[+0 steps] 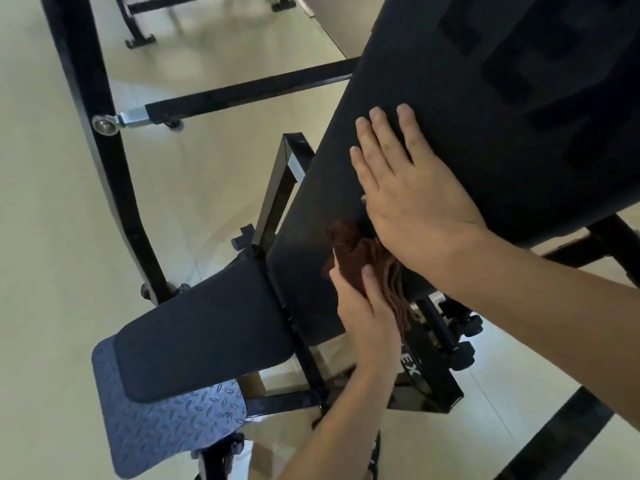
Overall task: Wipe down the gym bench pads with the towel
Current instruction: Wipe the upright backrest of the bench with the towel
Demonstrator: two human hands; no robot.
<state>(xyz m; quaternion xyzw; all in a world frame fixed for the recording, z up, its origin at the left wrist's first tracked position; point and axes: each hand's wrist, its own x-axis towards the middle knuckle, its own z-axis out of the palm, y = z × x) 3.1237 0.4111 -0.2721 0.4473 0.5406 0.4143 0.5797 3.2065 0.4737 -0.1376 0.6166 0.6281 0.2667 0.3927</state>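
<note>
Two bare hands show: the left hand (363,306) and the right hand (405,188). There are two black bench pads, a long back pad (467,98) and a shorter seat pad (207,327). One brown towel (360,258) is in view, and one diamond-pattern footplate (162,424) below the seat.

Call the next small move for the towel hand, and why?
Probably sweep the towel up the back pad. The left hand presses it bunched at the pad's lower end, and the right hand lies flat above, bracing the pad.
</note>
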